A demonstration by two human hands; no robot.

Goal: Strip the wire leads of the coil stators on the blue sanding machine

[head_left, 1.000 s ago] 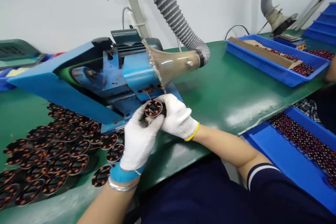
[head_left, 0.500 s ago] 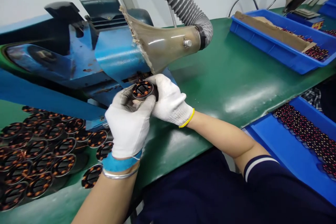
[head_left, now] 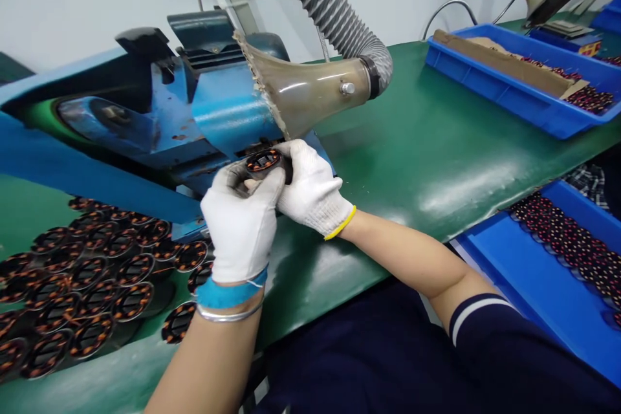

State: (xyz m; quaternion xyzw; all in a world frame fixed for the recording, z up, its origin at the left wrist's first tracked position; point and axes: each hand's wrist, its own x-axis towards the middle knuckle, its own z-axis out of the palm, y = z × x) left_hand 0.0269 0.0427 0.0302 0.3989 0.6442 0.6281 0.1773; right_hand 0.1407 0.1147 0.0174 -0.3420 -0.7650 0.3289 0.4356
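Observation:
Between my two gloved hands is a motor stator [head_left: 263, 160], a short dark cylinder with copper windings around its open end. My left hand [head_left: 242, 213] grips it from the left, thumb across its near side. On its right, my right hand [head_left: 310, 187] has its fingers wrapped around the stator. The part lies right at the front of a blue belt machine [head_left: 233, 110], under a cloudy funnel-shaped hood [head_left: 310, 87]. Whether it touches the machine is hidden behind my hands. Several similar stators [head_left: 92, 272] stand on the green table at the left.
A grey ribbed hose [head_left: 334, 6] runs up from the hood. On the green table [head_left: 388, 136], a blue tray [head_left: 495, 87] with cardboard and small wound parts stands at the back right. A lower blue bin [head_left: 514, 265] holds rows of small parts at my right.
The stator has tilted slightly in my hands, its open end now showing as a flatter oval. The view has shifted, so the machine and the stators on the table appear farther right.

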